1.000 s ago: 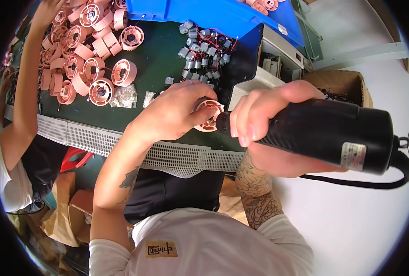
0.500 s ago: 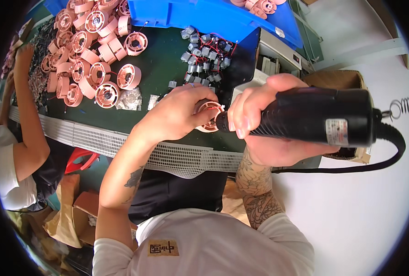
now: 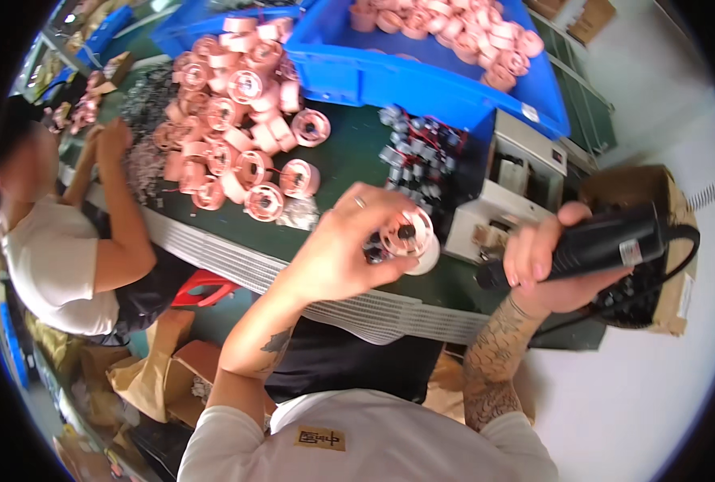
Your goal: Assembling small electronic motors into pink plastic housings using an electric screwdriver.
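Note:
My left hand (image 3: 337,249) grips a round pink plastic housing (image 3: 415,223), its spoked face turned up with a dark hub in the middle. A pale disc (image 3: 427,255) shows just beneath the housing; what it belongs to is unclear. In my right hand (image 3: 546,277) is a black electric screwdriver (image 3: 602,243), its nose pointing left and apart from the housing. Beyond my hands lies a heap of small grey motors (image 3: 409,161) with red wires. Many similar pink housings (image 3: 221,112) are piled at the far left of the green table (image 3: 345,173).
A blue bin (image 3: 333,76) of pink parts stands at the back. Beside my right hand are a beige metal device (image 3: 486,209) and a cardboard box (image 3: 675,281). The screwdriver's cable (image 3: 691,237) loops at right. Another person (image 3: 76,257) works at left. A clear bag (image 3: 299,213) lies near the pile.
The screwdriver's nose has come away from the housing, with my right hand now farther right. My left hand has turned the housing's spoked face upward. The whole view has shifted.

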A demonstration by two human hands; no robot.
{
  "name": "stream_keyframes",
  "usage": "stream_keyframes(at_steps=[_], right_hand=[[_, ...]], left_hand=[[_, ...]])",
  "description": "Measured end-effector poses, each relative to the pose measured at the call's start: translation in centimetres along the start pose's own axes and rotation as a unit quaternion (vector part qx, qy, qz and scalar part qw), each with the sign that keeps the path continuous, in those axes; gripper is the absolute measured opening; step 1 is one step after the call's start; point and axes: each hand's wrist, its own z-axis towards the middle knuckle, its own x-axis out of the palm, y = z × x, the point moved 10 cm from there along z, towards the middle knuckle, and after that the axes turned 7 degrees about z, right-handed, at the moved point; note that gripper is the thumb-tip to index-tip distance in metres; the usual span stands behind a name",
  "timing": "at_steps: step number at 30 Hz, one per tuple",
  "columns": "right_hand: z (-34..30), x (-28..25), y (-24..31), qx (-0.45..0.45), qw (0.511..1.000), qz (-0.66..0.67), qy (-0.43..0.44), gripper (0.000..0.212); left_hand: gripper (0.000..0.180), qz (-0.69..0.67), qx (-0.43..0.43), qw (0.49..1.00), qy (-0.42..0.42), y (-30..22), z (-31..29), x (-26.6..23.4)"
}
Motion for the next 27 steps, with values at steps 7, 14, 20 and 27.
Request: stream_keyframes(at_steps=[7,14,20,27], right_hand=[[-0.3,-0.7,-0.9,0.021,0.997,0.063,0.037,0.103],[-0.1,-0.6,-1.6,0.032,0.998,0.058,0.009,0.102],[-1.0,-1.1,-1.6,0.023,0.997,0.070,-0.033,0.105],[-1.1,-1.7,-2.0,0.058,0.994,0.085,-0.044,0.108]], left_hand=[[0.048,0.311,-0.224,0.864,-0.327,11.5,-1.1,-20.6],[0.045,0.506,-0.129,0.773,-0.360,15.1,2.3,-27.6],[0.029,0.200,-0.066,0.978,0.001,9.8,19.3,-9.1],[0.074,0.301,0.030,0.904,0.301,8.6,28.2,12.0]])
